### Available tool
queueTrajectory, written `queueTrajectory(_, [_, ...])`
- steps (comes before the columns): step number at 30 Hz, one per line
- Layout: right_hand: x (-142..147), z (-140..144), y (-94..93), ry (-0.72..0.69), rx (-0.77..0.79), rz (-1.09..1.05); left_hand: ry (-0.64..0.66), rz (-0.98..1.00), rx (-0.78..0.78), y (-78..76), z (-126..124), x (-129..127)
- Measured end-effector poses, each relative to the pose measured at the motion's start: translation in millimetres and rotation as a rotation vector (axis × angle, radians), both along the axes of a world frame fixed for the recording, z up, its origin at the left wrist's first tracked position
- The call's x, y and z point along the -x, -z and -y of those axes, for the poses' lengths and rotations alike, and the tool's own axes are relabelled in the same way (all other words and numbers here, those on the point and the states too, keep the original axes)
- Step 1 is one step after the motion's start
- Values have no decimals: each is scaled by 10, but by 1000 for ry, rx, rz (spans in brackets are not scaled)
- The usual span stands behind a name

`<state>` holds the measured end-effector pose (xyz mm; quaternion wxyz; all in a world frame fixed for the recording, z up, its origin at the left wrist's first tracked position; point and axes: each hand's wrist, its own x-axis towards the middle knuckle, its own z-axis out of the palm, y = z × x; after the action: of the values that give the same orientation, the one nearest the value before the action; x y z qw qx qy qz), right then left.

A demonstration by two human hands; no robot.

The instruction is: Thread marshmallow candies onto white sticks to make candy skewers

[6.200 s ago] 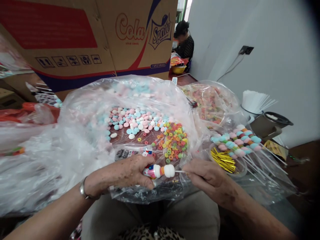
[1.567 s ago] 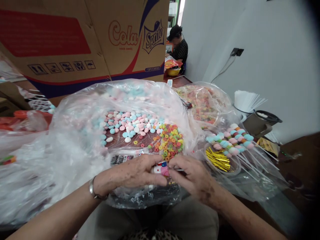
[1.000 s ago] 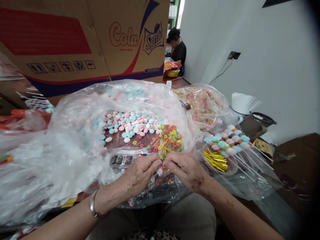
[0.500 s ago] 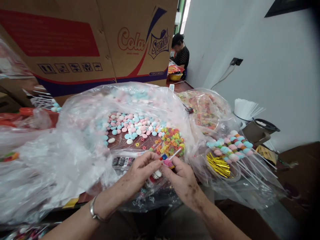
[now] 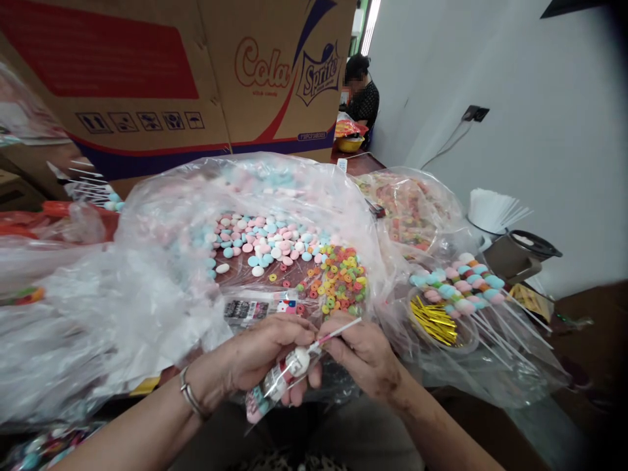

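A candy skewer in a clear printed wrapper (image 5: 282, 381) slants down across my left palm, its lower end sticking out past the fingers. My left hand (image 5: 269, 350) is closed around the wrapper near its top. My right hand (image 5: 360, 353) pinches at the neck of the wrapper, where the white stick (image 5: 347, 326) comes out and points up to the right. Whether a tie is between those fingertips is hidden. Just beyond my hands lie flat printed wrappers (image 5: 245, 309), ring-shaped gummies (image 5: 343, 278) and pink, blue and white oval candies (image 5: 265, 242).
A large clear plastic bag (image 5: 161, 196) surrounds the loose candies. On the right, gold twist ties (image 5: 434, 320) sit in a tub beside unwrapped candy skewers (image 5: 461, 288), a grey jug (image 5: 515, 255) and white sticks (image 5: 498, 208). A big carton (image 5: 216, 124) stands behind; another person (image 5: 360, 91) sits farther back.
The wrapped skewer has turned into clear view across my left palm. Both hands have come lower and nearer, and the stick now points up-right from the right fingertips. The view has shifted slightly.
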<state>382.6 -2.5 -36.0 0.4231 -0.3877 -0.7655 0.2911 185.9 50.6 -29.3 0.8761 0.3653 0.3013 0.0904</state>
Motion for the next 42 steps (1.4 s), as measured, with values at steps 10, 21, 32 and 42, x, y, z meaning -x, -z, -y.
queueTrajectory(10, [78, 96, -9, 310, -118, 112, -37, -24, -137, -94, 21, 5])
queueTrajectory(21, [0, 262, -131, 160, -733, 741, 144, -184, -245, -180, 81, -34])
queueTrajectory(32, [-177, 241, -176, 189, -395, 626, -70, -62, -1831, -110, 198, -147])
queueTrajectory(42, [-1510, 138, -208, 679, 183, 1238, -145, -316, -942, -207, 144, -17])
